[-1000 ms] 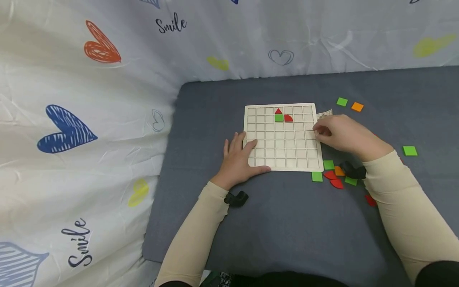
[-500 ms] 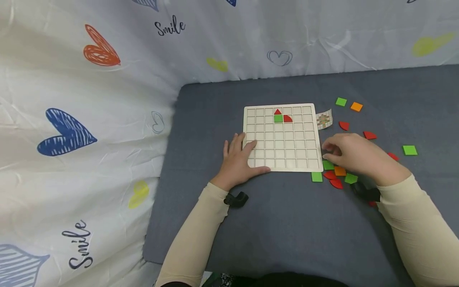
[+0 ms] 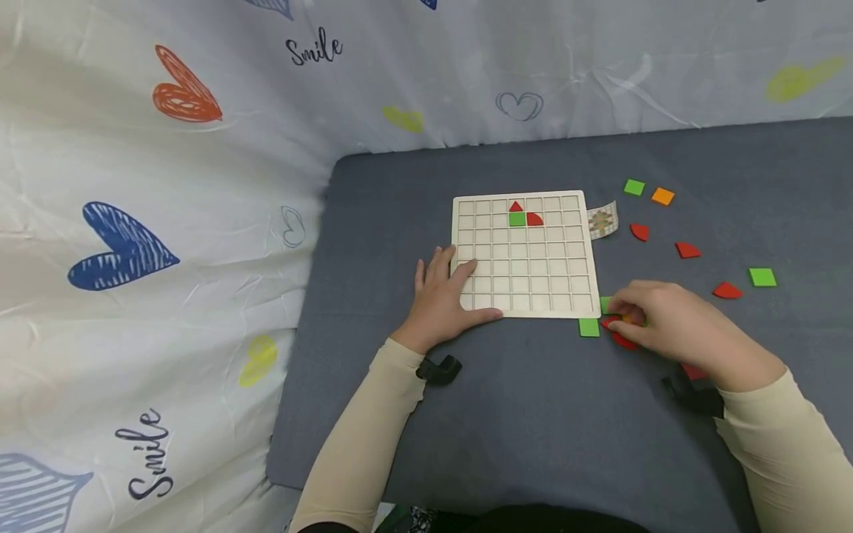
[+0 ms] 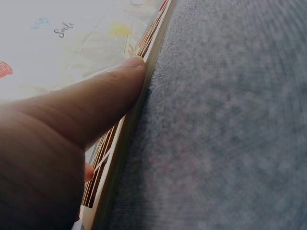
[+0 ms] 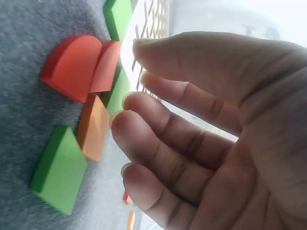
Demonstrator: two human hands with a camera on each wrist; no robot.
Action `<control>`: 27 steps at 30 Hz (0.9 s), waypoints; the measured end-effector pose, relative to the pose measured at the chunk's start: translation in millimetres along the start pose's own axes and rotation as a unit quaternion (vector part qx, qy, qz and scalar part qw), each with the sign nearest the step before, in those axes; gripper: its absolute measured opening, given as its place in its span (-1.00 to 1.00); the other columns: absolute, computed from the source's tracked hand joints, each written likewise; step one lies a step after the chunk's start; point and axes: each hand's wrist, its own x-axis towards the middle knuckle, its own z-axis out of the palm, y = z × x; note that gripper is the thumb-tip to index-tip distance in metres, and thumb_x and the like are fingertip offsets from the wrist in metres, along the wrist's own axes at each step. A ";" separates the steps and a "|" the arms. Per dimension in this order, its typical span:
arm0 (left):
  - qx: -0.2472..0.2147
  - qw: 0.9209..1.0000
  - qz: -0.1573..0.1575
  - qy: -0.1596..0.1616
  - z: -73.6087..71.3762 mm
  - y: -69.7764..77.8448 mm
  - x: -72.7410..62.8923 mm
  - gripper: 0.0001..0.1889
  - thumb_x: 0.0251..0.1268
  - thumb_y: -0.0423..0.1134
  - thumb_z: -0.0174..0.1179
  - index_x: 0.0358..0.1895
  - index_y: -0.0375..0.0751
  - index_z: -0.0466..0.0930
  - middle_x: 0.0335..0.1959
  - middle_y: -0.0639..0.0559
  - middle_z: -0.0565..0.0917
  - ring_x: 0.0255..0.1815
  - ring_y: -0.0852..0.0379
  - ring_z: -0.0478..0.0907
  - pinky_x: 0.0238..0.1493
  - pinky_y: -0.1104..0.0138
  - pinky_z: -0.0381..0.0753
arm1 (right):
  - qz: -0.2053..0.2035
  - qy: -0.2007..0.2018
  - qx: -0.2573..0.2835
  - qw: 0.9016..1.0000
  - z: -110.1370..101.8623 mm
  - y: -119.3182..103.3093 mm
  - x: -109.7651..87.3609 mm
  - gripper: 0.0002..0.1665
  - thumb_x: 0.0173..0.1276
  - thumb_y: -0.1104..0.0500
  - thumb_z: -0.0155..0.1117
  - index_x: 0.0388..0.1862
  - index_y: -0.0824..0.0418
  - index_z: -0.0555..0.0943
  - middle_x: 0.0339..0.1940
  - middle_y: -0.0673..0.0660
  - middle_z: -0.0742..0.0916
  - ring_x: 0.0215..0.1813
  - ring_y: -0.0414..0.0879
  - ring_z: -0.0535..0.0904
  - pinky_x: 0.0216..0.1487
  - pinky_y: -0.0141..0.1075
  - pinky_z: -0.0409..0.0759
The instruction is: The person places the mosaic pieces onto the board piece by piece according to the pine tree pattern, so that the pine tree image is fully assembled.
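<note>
Board: a pale gridded board [image 3: 526, 285] lies flat on a grey table [image 3: 533, 414]; a red triangle [image 3: 516, 207], a green square [image 3: 517, 219] and a red quarter-round [image 3: 534, 220] sit together near its far edge.
Left hand: the left hand [image 3: 440, 307] rests at the board's near left corner, fingers spread along the left edge, thumb stretched along the near one.
Right hand: the right hand [image 3: 680, 326] hovers just off the board's near right corner, thumb and curved fingers apart, pinching nothing in the wrist view.
Cluster: below those fingers, two red pieces [image 5: 74, 67] lie against each other beside an orange tile [image 5: 93, 127]; a green tile [image 5: 60, 170] is next to it, while another green tile [image 3: 589, 327] lies at the board's near edge.
Right side: a small patterned card [image 3: 603, 220] meets the board's right edge; beyond it, three red quarter pieces [image 3: 688, 250] are strung out with grey cloth between them, and a lone green square [image 3: 763, 277] lies farther right.
Room: bare cloth runs from the board's left edge to the table's left edge, and from its far edge to a white backdrop [image 3: 220, 311] printed with hearts.
</note>
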 end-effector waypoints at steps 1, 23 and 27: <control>0.000 1.000 -0.001 0.001 0.0 -0.2 -0.2 0.06 0.09 0.44 0.45 0.62 0.03 0.31 0.72 -0.13 -0.02 0.77 -0.15 -0.30 0.67 -0.14 -0.44 | 0.001 -0.002 -0.002 1.000 0.9 -0.2 -0.9 -0.80 0.23 0.21 0.62 -0.19 0.18 0.79 -0.37 -0.09 0.68 -0.35 -0.22 0.53 -0.33 -0.26 0.58; -0.002 1.000 0.003 0.002 -1.0 1.5 -0.8 0.06 0.09 0.43 0.46 0.61 0.01 0.32 0.71 -0.14 0.00 0.76 -0.17 -0.27 0.67 -0.15 -0.42 | 0.012 0.018 -0.040 0.999 16.7 -4.2 -4.6 -0.86 0.23 0.22 0.55 -0.25 0.20 0.77 -0.37 -0.01 0.63 -0.39 -0.17 0.49 -0.36 -0.21 0.58; -0.001 1.000 0.000 0.002 -1.3 1.7 -0.1 0.06 0.09 0.43 0.46 0.61 0.02 0.33 0.71 -0.14 0.00 0.77 -0.16 -0.28 0.67 -0.14 -0.42 | 0.018 0.017 -0.044 0.999 16.7 -5.8 -4.0 -0.86 0.23 0.21 0.54 -0.25 0.21 0.76 -0.37 0.00 0.61 -0.39 -0.15 0.49 -0.36 -0.22 0.57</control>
